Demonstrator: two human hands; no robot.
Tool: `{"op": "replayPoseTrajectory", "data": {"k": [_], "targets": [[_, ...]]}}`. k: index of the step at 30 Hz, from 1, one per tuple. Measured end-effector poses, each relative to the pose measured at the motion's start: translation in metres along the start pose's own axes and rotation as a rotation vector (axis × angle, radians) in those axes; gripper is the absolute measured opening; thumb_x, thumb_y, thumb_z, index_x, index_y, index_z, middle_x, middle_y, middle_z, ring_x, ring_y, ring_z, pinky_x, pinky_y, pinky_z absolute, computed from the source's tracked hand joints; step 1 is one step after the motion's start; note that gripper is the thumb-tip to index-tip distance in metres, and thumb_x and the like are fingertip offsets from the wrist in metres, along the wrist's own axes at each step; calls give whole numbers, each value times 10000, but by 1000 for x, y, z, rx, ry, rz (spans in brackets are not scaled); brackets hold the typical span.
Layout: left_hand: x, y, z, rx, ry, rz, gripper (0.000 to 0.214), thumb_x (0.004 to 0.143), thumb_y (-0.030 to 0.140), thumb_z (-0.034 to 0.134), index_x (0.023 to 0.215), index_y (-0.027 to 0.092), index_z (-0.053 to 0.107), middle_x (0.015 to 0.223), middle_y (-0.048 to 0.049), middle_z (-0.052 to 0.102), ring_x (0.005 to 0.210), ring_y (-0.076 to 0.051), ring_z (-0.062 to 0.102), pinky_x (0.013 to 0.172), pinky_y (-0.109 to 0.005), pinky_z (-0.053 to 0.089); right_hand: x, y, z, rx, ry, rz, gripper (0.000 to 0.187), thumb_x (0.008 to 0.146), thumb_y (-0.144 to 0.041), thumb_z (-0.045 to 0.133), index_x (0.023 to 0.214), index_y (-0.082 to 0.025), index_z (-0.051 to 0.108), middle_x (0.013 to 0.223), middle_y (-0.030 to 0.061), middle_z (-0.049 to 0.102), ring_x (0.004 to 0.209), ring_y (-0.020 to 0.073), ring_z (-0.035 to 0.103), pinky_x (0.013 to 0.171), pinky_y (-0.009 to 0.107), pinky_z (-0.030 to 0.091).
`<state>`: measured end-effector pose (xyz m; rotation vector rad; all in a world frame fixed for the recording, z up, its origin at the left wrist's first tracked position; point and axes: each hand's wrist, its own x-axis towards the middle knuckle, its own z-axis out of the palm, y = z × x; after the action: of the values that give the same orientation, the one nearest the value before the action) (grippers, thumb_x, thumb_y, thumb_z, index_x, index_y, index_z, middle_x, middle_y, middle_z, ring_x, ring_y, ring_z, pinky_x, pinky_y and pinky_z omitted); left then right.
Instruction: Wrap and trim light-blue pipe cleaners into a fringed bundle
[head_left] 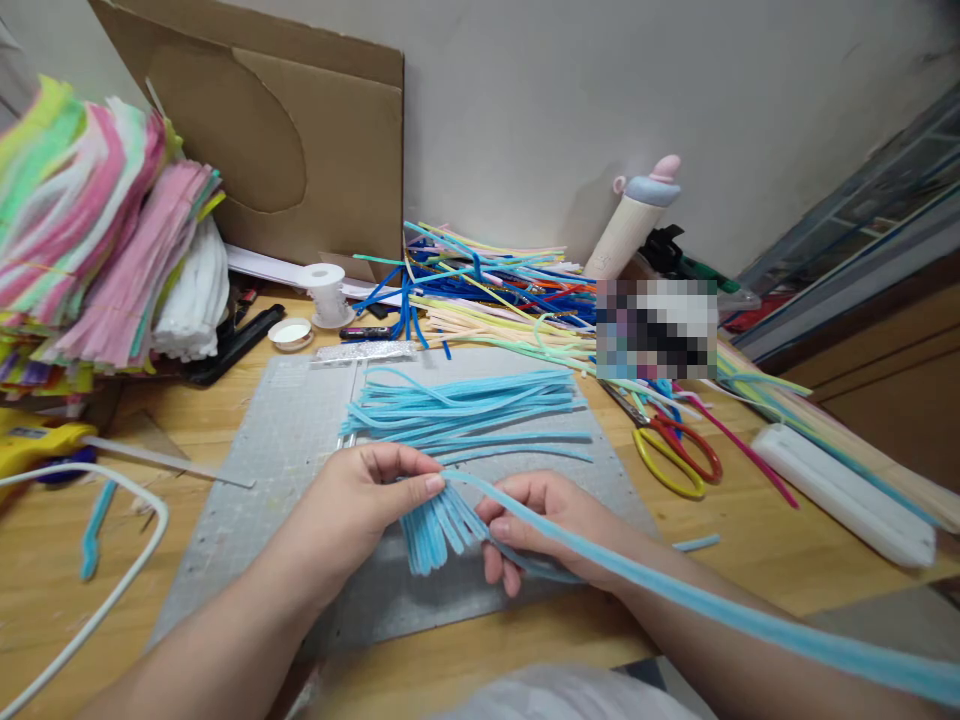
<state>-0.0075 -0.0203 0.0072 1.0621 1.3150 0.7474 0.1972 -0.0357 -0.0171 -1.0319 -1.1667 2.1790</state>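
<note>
My left hand (382, 480) pinches a bundle of light blue pipe cleaners (431, 535) between thumb and fingers; their short ends fan out below it. From that pinch one long blue pipe cleaner (600, 550) runs to the lower right, passing over my right forearm. Close beside it, my right hand (540, 525) is closed with its fingertips on a blue pipe cleaner strand at the fan's right edge. Just beyond my hands, a pile of cut blue pipe cleaners (472, 405) lies on the grey cutting mat (300, 520).
Scissors (671, 450) and a white case (844, 490) lie at right. Behind the mat are loose coloured pipe cleaners (495, 280), a bottle (630, 220) and a spool (326, 290). At left are bundled pipe cleaners (97, 230), a yellow glue gun (37, 440) and a white cord (105, 610).
</note>
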Motion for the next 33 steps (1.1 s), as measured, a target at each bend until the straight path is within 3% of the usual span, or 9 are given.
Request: {"op": "replayPoseTrajectory", "data": {"k": [17, 33], "targets": [[2, -5, 6, 36, 71, 33, 216, 609, 344, 747, 721, 168, 689, 672, -10, 682, 597, -144, 574, 601, -252, 429, 10, 15, 13, -90, 240, 28, 333, 652, -422, 691, 722, -163, 493, 481, -39, 594, 366, 66, 504, 380, 167, 399], [2, -6, 7, -10, 66, 32, 219, 603, 348, 752, 704, 165, 684, 663, -11, 669, 595, -140, 563, 599, -253, 422, 9, 12, 14, -151, 275, -23, 204, 698, -307, 634, 662, -176, 482, 437, -62, 547, 348, 59, 461, 351, 159, 392]]}}
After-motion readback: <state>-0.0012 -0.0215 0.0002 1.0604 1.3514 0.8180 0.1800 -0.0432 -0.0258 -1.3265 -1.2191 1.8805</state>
